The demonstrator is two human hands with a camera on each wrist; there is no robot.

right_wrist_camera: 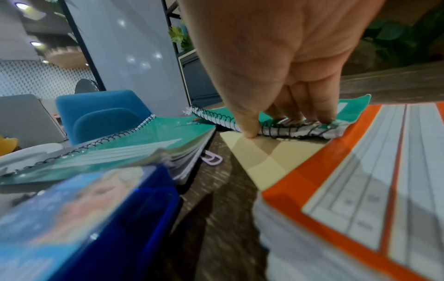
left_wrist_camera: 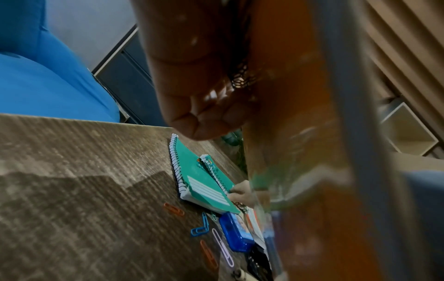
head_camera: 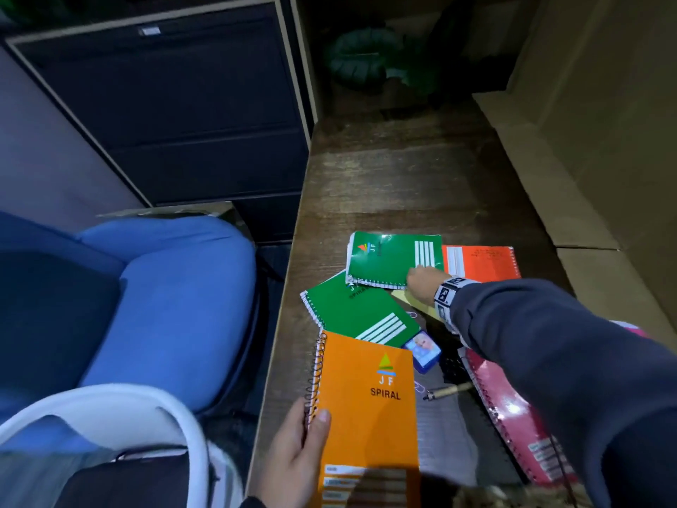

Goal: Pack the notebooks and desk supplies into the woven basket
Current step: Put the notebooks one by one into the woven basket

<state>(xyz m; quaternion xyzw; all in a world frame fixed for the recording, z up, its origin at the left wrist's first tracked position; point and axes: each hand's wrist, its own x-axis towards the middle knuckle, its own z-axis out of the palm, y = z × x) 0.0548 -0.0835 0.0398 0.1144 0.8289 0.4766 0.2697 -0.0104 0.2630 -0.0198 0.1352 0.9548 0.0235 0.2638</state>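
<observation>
A left hand (head_camera: 296, 449) grips an orange spiral notebook (head_camera: 366, 416) by its binding at the desk's (head_camera: 403, 185) near edge. Farther out, the right hand's (head_camera: 425, 284) fingers (right_wrist_camera: 310, 106) pinch a small green notebook (head_camera: 392, 258) at its spiral edge, overlapping a second green notebook (head_camera: 355, 309).

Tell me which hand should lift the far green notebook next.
Right. The right hand already has its fingers on the far green notebook at its spiral edge, thumb against the side. The left hand is busy gripping the orange notebook.
</observation>
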